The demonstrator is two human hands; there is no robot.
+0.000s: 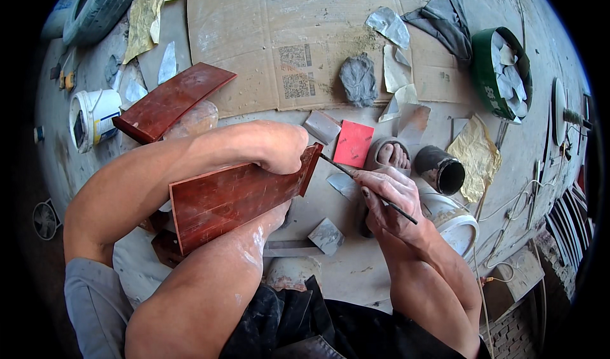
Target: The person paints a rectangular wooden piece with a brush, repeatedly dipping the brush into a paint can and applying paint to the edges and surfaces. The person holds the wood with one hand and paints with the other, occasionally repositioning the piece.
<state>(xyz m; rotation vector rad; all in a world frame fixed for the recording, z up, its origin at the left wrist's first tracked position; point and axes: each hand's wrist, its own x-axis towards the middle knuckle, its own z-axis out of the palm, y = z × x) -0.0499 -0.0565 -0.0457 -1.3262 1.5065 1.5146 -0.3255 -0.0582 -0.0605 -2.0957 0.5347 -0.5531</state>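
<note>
A reddish-brown lacquered wooden board (232,203) with a raised lip at its right end rests tilted across my left leg. My left hand (286,148) is closed over its upper edge near that lip, the fingers bent down behind it. Pinched in my right hand (389,197) is a thin dark rod (401,213), slim like a fine brush or file; its kind is unclear. The rod's far tip reaches the lip of the board. A second reddish board (181,98) lies propped beyond my left forearm. A red square sheet (354,144) lies just past the rod.
Flattened cardboard (238,47) covers the far floor, with a grey crumpled rag (358,79) on it. A white bucket (101,114) stands left. Right are a dark cup (438,169), crumpled yellowish paper (475,159), a green tub (486,73) of scraps and loose cords (508,257).
</note>
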